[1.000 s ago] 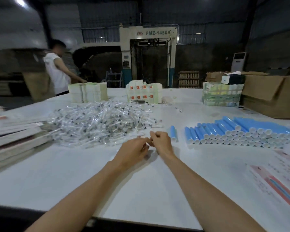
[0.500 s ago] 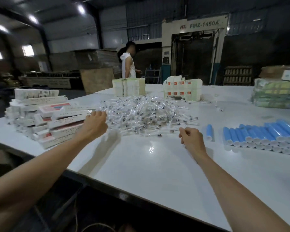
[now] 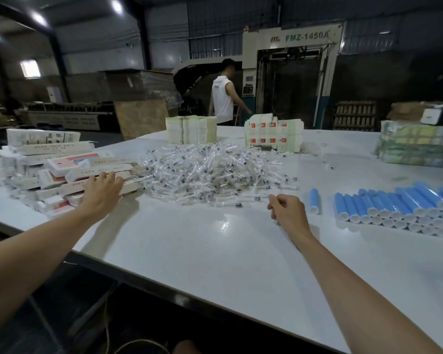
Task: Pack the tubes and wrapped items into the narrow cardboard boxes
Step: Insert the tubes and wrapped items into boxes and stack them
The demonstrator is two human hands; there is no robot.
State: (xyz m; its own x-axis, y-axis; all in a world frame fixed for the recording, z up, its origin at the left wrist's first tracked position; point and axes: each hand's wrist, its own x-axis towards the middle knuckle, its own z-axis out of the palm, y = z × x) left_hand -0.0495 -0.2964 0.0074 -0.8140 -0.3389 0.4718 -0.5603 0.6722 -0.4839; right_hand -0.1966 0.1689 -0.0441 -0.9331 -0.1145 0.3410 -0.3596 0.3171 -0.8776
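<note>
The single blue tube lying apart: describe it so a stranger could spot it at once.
Start at the white table and find the stacked row of blue plastic tubes with white caps on its right. The single blue tube lies alone left of that stack, touching none.

Glossy white table; crinkly clear plastic wrapped items; cardboard boxes
</note>
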